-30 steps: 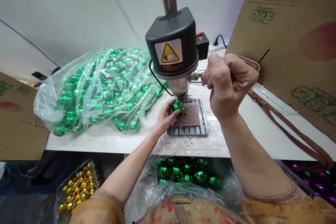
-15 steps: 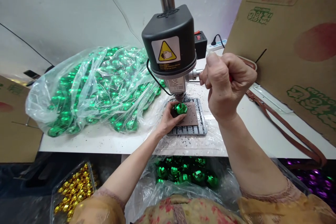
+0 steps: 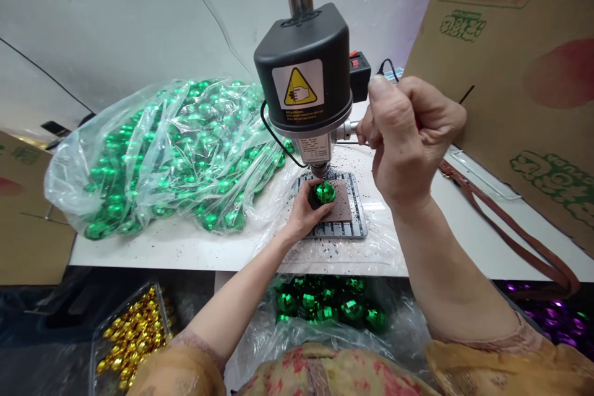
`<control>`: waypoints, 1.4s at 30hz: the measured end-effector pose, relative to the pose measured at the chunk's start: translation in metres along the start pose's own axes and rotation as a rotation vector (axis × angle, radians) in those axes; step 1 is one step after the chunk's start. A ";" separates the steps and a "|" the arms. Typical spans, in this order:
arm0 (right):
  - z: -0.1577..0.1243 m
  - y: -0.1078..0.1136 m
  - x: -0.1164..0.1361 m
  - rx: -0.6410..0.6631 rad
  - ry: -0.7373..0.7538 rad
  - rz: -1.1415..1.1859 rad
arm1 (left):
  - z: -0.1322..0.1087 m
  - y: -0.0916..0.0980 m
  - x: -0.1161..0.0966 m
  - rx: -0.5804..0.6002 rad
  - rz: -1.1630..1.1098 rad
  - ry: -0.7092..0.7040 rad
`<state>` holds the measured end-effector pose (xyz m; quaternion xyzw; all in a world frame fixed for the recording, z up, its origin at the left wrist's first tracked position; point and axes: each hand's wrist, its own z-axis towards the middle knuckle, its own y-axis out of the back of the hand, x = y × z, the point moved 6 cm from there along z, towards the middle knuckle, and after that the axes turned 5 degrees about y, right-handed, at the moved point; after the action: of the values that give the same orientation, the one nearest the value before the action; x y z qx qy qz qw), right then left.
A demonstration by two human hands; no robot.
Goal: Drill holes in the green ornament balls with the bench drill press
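A small bench drill press [image 3: 304,68] with a black motor housing and a yellow warning label stands in front of me. Under its chuck [image 3: 319,169], my left hand [image 3: 306,211] grips a shiny green faceted ball [image 3: 325,192] between thumb and fingers. The ball rests on a brown board [image 3: 342,205] laid on the slotted metal base [image 3: 358,223]. Raised at the right, my right hand [image 3: 408,136] is wrapped round the press's feed handle [image 3: 354,129]; a little red shows between the fingers. The bit at the ball's top is hard to make out.
A clear plastic bag [image 3: 162,154] full of green balls lies at the left. More green balls [image 3: 329,306] sit below the table edge. Gold balls [image 3: 132,337] fill a clear bin, purple ones [image 3: 554,315] lie lower right. Cardboard boxes [image 3: 505,93] and a brown strap [image 3: 510,226] flank me.
The view has shifted slightly. My right hand appears a little higher and farther right on the handle. The ball, still in my left hand, shows more of its top below the chuck.
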<state>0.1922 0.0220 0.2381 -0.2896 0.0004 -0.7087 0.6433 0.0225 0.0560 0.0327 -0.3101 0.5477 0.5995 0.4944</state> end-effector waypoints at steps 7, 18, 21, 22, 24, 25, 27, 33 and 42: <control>0.020 -0.009 -0.009 0.024 -0.064 0.026 | -0.006 -0.002 0.003 0.040 0.013 -0.033; 0.008 -0.004 -0.005 -0.011 -0.028 0.035 | -0.008 -0.004 0.006 0.015 -0.030 0.022; -0.006 0.003 -0.002 -0.026 0.031 -0.028 | -0.008 -0.005 0.008 0.012 -0.041 0.020; -0.009 0.004 -0.002 -0.017 0.045 -0.045 | -0.007 -0.005 0.008 0.008 -0.042 0.018; -0.015 0.005 -0.003 -0.002 0.076 -0.062 | -0.007 -0.004 0.008 -0.002 -0.040 0.012; -0.017 0.005 -0.002 -0.001 0.094 -0.055 | -0.007 -0.004 0.007 -0.003 -0.037 0.007; -0.020 0.006 -0.002 -0.018 0.117 -0.027 | -0.007 -0.004 0.007 -0.006 -0.033 0.003; -0.024 0.007 -0.001 -0.016 0.145 0.023 | -0.008 -0.004 0.009 0.012 -0.036 0.010; -0.035 0.012 -0.004 -0.022 0.210 -0.029 | -0.007 -0.004 0.007 0.004 -0.057 -0.018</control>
<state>0.1892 0.0104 0.2031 -0.2205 0.0714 -0.7445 0.6261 0.0229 0.0504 0.0232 -0.3191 0.5352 0.5868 0.5171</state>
